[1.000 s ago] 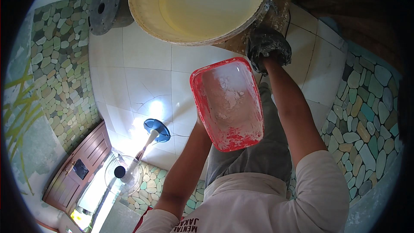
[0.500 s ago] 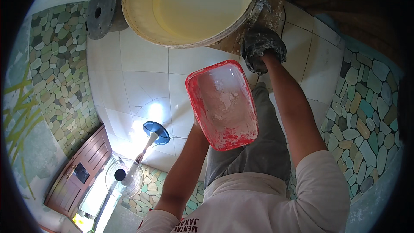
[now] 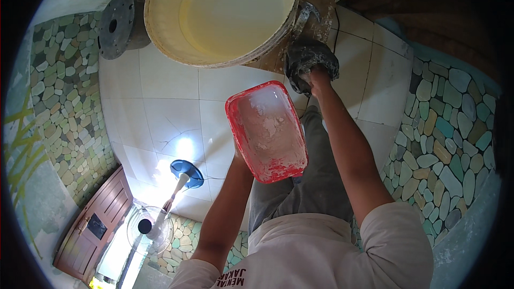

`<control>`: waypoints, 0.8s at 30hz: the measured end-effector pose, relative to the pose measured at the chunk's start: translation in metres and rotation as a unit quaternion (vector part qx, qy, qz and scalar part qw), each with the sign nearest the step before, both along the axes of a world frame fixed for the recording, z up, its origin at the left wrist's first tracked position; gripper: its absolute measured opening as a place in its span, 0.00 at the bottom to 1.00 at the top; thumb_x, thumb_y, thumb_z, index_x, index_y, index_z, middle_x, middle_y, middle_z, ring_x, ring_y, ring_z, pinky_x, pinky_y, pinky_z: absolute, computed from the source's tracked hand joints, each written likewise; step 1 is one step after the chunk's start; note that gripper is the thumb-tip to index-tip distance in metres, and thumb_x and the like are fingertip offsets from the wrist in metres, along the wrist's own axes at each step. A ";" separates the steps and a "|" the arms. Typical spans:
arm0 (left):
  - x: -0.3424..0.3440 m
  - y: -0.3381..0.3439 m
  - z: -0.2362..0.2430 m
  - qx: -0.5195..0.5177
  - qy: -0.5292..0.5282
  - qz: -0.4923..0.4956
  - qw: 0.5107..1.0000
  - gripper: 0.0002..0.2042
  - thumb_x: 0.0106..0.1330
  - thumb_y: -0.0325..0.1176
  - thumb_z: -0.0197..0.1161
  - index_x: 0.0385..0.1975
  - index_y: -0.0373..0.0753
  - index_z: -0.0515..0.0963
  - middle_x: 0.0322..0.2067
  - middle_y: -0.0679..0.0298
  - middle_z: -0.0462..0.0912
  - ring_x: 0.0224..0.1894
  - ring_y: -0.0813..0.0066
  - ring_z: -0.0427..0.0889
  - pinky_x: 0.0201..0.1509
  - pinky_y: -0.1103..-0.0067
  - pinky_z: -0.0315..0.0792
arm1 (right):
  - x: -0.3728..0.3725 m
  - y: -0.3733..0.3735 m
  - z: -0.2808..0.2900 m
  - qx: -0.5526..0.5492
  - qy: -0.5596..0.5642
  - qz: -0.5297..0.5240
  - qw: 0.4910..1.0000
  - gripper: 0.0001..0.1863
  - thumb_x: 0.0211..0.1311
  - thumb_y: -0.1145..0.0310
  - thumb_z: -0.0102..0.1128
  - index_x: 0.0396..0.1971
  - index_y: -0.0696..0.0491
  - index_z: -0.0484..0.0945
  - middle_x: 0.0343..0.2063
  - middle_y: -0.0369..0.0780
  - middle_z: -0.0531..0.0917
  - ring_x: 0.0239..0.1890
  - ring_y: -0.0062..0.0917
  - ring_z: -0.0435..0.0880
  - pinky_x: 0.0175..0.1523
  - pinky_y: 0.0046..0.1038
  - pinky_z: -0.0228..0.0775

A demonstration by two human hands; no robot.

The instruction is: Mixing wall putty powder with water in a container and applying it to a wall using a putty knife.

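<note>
**Desk:** What have the hands got, and where does the red tray sit?

**Operator:** From my feed, the red tray (image 3: 266, 131) is held up in the air just below the big cream bucket (image 3: 222, 13) and over the white tiled floor (image 3: 160, 112). The left hand (image 3: 239, 156) is under the tray's near edge, mostly hidden; I judge it closed on the tray, carrying it from beneath. The right hand (image 3: 311, 64), in a grey, plaster-caked glove, sits just right of the bucket, curled around something at its rim; I cannot tell exactly what.

**Desk:** How would that tray handle?

**Operator:** My judgement: light, thin plastic, likely to flex if pinched at one corner. The smeared residue could make the walls slippery, so a palm under the base with a thumb over the rim seems safest.

**Desk:** Its look?

**Operator:** Rectangular with rounded corners, a bright red rim, the inside coated in white paste, thick and lumpy towards the near end. Left of the bucket lies a grey metal disc (image 3: 115, 24); well below it stands a blue-based fan (image 3: 160, 211).
</note>
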State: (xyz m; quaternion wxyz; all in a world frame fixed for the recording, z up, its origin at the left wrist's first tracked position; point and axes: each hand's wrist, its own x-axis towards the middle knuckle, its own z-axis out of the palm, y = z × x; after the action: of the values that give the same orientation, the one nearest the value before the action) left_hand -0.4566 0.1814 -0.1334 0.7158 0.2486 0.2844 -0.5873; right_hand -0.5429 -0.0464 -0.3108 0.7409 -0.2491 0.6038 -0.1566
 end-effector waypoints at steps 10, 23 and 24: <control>-0.005 -0.025 0.003 -0.008 -0.010 0.017 1.000 0.34 0.65 0.64 0.50 0.62 0.43 0.66 0.55 0.58 0.75 0.53 0.61 0.77 0.55 0.64 0.75 | -0.009 0.009 0.057 -0.037 -0.001 -0.043 0.998 0.18 0.61 0.80 0.51 0.52 0.54 0.73 0.46 0.41 0.80 0.45 0.32 0.82 0.51 0.34 0.78; -0.005 -0.041 0.010 0.049 0.011 0.007 0.999 0.34 0.65 0.65 0.47 0.62 0.44 0.65 0.56 0.59 0.74 0.54 0.61 0.76 0.55 0.64 0.74 | -0.016 0.013 0.095 -0.031 -0.039 -0.024 0.998 0.16 0.63 0.81 0.48 0.50 0.59 0.75 0.43 0.44 0.81 0.44 0.33 0.83 0.51 0.33 0.78; -0.005 -0.042 0.010 0.064 0.023 0.006 0.998 0.34 0.66 0.65 0.47 0.62 0.44 0.65 0.56 0.59 0.74 0.54 0.61 0.76 0.55 0.64 0.74 | -0.017 0.014 0.097 -0.023 -0.037 -0.033 0.998 0.16 0.63 0.81 0.48 0.50 0.59 0.75 0.43 0.44 0.81 0.44 0.33 0.83 0.51 0.33 0.78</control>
State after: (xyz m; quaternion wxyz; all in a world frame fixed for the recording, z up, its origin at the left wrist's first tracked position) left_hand -0.4613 0.1398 -0.1232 0.6953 0.2780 0.3394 -0.5693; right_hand -0.5597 -0.0326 -0.2138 0.7513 -0.2395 0.5802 -0.2040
